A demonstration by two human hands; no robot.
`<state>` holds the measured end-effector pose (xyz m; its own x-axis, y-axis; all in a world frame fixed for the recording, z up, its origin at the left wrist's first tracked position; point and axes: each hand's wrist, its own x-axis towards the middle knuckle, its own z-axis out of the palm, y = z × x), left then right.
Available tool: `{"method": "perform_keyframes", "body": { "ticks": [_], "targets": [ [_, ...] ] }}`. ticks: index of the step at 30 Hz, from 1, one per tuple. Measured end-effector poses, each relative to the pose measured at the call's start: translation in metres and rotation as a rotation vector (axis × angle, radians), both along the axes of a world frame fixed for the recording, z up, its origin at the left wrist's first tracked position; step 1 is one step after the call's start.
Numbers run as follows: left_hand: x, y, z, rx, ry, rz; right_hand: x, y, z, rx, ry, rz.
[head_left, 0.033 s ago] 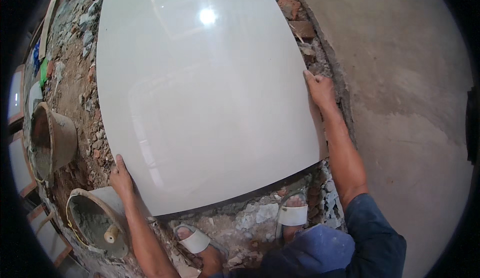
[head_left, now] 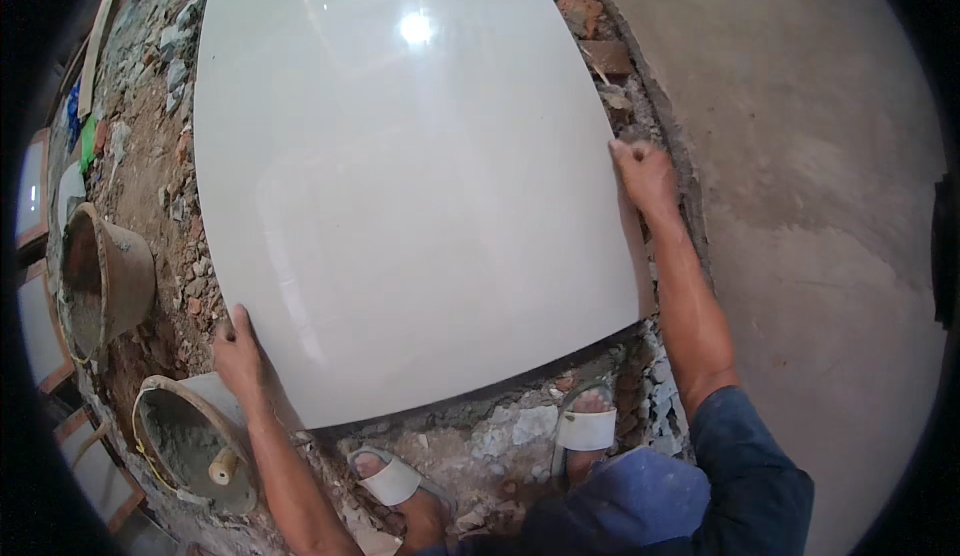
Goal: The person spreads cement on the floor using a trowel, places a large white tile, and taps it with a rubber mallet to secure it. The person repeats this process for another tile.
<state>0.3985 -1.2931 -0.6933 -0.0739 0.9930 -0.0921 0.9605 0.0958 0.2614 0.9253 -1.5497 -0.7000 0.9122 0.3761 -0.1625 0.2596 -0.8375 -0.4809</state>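
Note:
A large glossy off-white tile (head_left: 420,196) fills the middle of the view, its near edge just beyond my feet. My left hand (head_left: 239,356) is closed on the tile's left edge near the near corner, thumb along the side. On the right edge, somewhat farther up, my right hand (head_left: 648,174) grips with the thumb at the rim and the fingers curled. The undersides of both grips are hidden. Close to my left forearm stands a bucket (head_left: 160,391) of grey wet mortar, with a wooden handle (head_left: 223,467) sticking out of it.
A second bucket (head_left: 130,271) with grey residue stands farther left. Broken brick and stone rubble (head_left: 180,256) covers the ground around the tile. To the right lies a smooth concrete floor (head_left: 810,256) with a rough edge. My sandalled feet (head_left: 585,431) are at the near edge.
The tile's near edge has shifted very slightly away from me. My left hand has moved a little up and left, its fingers set slightly differently; my right hand is nearly unchanged.

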Motion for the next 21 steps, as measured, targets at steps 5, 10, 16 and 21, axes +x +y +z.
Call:
{"method": "perform_keyframes", "body": {
  "ticks": [5,10,16,21],
  "targets": [
    [0.076,0.049,0.047,0.36,-0.064,-0.371,0.023,0.051,0.041,0.289,-0.325,0.213],
    [0.217,0.014,-0.007,0.081,0.093,-0.6,-0.024,0.144,0.005,0.005,-0.45,0.61],
    [0.272,-0.014,-0.038,0.018,0.221,-0.683,-0.046,0.162,-0.054,-0.095,-0.345,0.633],
    [0.268,-0.009,-0.041,0.136,0.243,-0.726,-0.037,0.167,-0.029,-0.083,-0.315,0.701]
  ]
}}
